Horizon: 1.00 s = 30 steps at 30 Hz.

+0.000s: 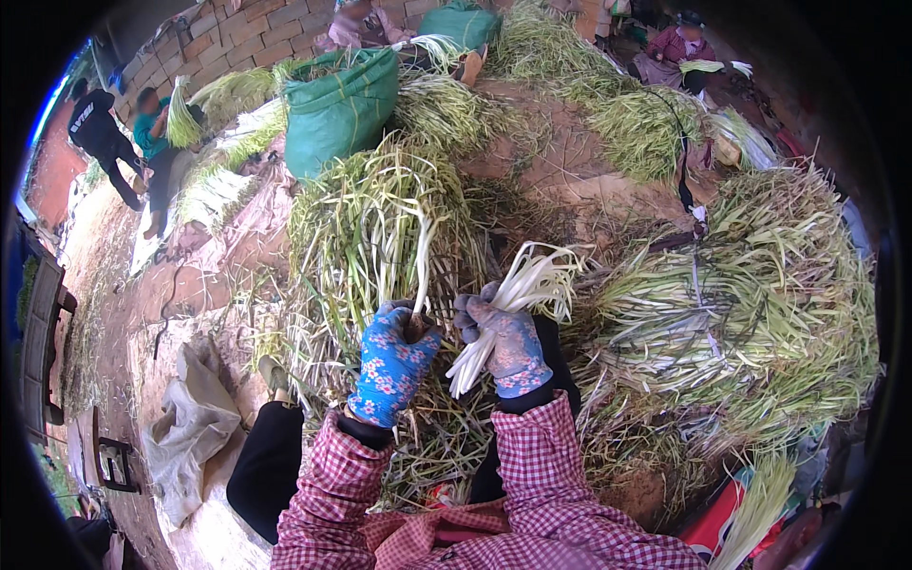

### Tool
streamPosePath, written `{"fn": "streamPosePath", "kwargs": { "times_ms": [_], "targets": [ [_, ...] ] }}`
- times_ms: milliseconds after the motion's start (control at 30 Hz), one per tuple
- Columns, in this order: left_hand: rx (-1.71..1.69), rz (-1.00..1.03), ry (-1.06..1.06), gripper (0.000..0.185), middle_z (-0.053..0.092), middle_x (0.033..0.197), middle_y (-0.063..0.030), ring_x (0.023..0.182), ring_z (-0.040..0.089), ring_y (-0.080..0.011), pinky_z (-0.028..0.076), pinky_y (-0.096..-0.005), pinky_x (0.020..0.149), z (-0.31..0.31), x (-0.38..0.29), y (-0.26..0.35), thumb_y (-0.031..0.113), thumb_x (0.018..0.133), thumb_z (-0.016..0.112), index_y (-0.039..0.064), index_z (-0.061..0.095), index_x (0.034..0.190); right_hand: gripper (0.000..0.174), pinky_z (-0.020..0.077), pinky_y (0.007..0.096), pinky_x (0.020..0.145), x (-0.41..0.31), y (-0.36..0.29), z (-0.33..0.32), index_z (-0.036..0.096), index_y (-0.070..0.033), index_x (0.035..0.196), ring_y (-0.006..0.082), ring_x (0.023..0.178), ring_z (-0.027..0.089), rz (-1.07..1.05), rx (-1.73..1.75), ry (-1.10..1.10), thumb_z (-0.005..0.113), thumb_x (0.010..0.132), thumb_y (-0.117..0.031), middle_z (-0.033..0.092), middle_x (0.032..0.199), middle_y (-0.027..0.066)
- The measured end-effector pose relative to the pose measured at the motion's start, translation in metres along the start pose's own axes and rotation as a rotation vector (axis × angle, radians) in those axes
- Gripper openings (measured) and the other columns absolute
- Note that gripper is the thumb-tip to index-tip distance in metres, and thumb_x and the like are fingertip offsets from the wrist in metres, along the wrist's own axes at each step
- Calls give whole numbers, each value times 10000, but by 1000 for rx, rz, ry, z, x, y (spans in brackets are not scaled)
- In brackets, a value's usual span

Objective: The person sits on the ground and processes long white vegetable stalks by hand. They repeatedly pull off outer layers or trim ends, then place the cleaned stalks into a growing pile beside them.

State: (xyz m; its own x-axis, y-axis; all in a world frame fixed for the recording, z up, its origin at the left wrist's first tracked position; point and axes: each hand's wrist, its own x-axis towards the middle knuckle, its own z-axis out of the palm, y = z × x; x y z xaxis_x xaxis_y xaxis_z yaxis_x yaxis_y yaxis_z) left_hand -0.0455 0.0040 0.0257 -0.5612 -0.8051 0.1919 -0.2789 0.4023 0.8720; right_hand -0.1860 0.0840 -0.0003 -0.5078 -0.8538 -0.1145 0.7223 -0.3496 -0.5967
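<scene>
In a blue floral glove, my left hand (392,363) grips the lower end of one long pale stalk (425,260), white at the stem with yellow-green leaves, resembling a blanched garlic shoot. A brownish piece shows between the thumb and fingers; what it is I cannot tell. My right hand (514,349), gloved in worn grey and floral fabric, is closed around a bunch of white stalks (534,274). Their cut-looking ends (467,369) stick out below the palm, and the tops droop over to the right. Just beyond my hands stands a thick heap of uncleaned green stalks (356,235).
A large tied pile of stalks (655,306) lies to the right. Behind the near heap is a full green woven sack (342,114). An off-white plastic sack (189,434) lies at left. Several people sit or stand among more heaps near a brick wall (263,32).
</scene>
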Motion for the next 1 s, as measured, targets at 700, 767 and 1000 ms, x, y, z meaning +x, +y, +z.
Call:
{"fn": "streamPosePath", "kwargs": {
  "times_ms": [700,767,1000],
  "targets": [
    [336,221,-92,184,589,917,-212,850,578,-381,478,-403,727,14,0,-17,52,671,715,-35,642,816,289,512,280,683,-2,13,4,598,-8,945,140,735,621,-66,-625,51,766,713,-50,644,853,67],
    [344,218,-115,189,592,888,-210,838,577,-381,477,-407,723,10,-2,-23,62,669,715,-33,643,817,305,511,274,630,-7,12,15,584,-11,944,140,700,617,-57,-522,68,774,709,-53,634,822,59],
    [447,148,-251,204,599,818,-215,781,578,-390,473,-417,686,-4,-6,-25,112,663,710,-18,651,809,364,478,234,482,-4,11,14,539,-33,921,117,571,588,-11,-558,89,796,664,-6,617,746,49]
  ]
}}
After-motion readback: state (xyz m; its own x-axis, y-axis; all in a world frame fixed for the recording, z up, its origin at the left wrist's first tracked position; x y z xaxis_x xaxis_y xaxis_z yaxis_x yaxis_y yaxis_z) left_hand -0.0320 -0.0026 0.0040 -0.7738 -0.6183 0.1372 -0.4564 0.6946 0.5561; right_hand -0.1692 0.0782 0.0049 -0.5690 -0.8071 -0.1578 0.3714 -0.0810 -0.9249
